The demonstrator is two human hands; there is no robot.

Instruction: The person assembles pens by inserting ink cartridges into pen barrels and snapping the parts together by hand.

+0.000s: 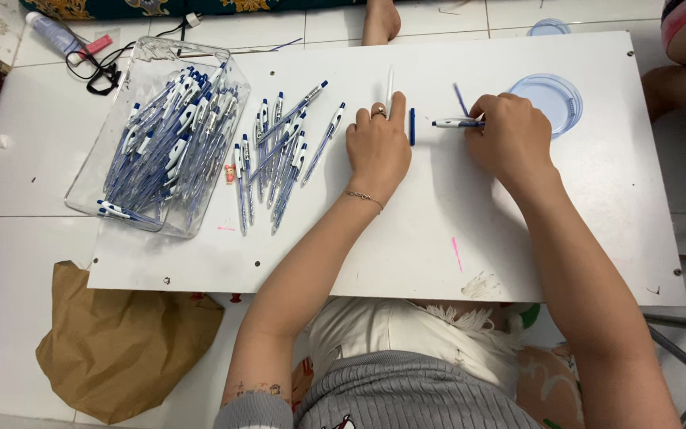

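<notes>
white board (438, 238), pens (279, 151), clear tray (89, 191), lid (553, 99)

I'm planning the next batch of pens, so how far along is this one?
Assembled pens fill the clear tray, and a loose row lies beside it. The right hand holds a pen part; the left hand rests by a blue piece. Few loose parts are visible.

A: Spot the jewellery? Gold ring on the left hand (378, 147), thin chain bracelet (364, 196) at 6 o'clock from it.

B: Yep. Bare right hand (510, 137), grey ribbed knit top (414, 397), small forearm tattoo (254, 390).
</notes>
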